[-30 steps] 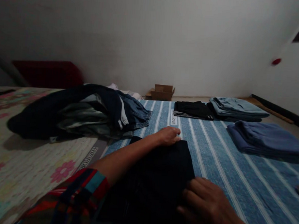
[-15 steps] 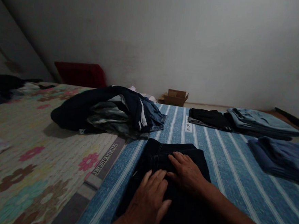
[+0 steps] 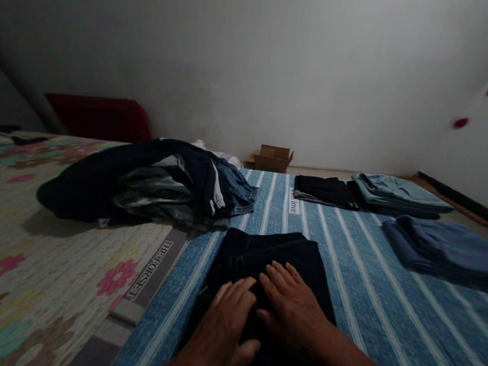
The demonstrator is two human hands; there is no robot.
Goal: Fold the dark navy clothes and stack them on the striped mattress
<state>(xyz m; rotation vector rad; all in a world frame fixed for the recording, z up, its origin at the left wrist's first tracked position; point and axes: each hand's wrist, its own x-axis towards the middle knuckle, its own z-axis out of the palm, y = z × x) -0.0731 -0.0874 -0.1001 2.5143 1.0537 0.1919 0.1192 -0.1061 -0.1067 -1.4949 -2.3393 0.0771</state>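
Dark navy jeans (image 3: 273,246), folded, lie in front of me on the blue striped part of the bed cover (image 3: 168,311). My left hand (image 3: 226,321) rests flat on them, toward their left side, fingers stretched out. Just to its right, my right hand (image 3: 288,300) also lies flat on the cloth with its fingers extended. Neither hand grips the fabric. The lower part of the jeans is hidden beneath my hands and forearms.
A loose heap of dark and grey clothes (image 3: 156,182) lies at left. Folded black clothing (image 3: 325,191), light-blue jeans (image 3: 398,191) and blue trousers (image 3: 448,250) sit at right. Beyond the bed are an open cardboard box (image 3: 273,160) and a red object (image 3: 98,117).
The view has turned slightly right, so the surroundings appear shifted left. My right hand has slid down the jeans toward me. Both hands stay flat on them.
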